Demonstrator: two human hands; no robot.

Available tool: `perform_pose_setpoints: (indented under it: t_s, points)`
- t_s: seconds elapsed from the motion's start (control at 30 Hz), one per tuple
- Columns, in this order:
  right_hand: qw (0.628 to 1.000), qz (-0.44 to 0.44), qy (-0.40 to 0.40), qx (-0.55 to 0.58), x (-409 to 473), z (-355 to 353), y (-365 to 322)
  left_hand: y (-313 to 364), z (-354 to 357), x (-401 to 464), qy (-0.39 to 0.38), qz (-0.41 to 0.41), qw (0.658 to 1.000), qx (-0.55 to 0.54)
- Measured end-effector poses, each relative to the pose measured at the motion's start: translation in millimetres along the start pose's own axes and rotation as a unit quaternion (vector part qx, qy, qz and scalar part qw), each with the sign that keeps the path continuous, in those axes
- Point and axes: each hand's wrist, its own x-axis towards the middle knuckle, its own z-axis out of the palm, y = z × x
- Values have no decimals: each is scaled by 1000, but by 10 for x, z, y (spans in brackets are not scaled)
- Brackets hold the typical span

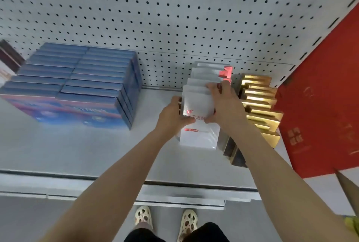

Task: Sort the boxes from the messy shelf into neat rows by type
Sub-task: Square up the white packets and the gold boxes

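A row of white boxes (198, 135) with red print stands in the middle of the grey shelf (87, 150), running back toward the pegboard. My left hand (172, 117) grips the left side of the front white box, thumb on its face. My right hand (223, 105) holds its right side, with fingers curled over the top edges of the boxes behind. Two neat rows of blue boxes (81, 84) stand at the left. A row of gold boxes (260, 105) leans just right of the white row, partly hidden by my right forearm.
A large red box (318, 117) stands at the right end of the shelf. The white pegboard (155, 18) closes the back. A dark box (8, 57) shows at the far left edge. The shelf's front lip (174, 189) runs above my feet.
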Motion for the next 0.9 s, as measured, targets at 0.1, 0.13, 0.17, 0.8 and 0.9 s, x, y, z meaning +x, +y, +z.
perform_pose_setpoints:
  t_s: [0.1,0.13,0.17,0.8,0.9]
  points:
    - [998,-11,56,-1,132,13,30,12,25,123,47,10,998,-27]
    - [997,-13,76,-1,172,14,38,23,39,178,69,21,997,-28]
    - [995,-18,100,-4,207,16,53,35,56,236,87,34,995,-24]
    - [906,129,20,402,865,29,42,35,-237,767,-71,64,986,-137]
    - [910,113,-6,398,869,9,-154,-69,-386,743,-43,76,987,-131]
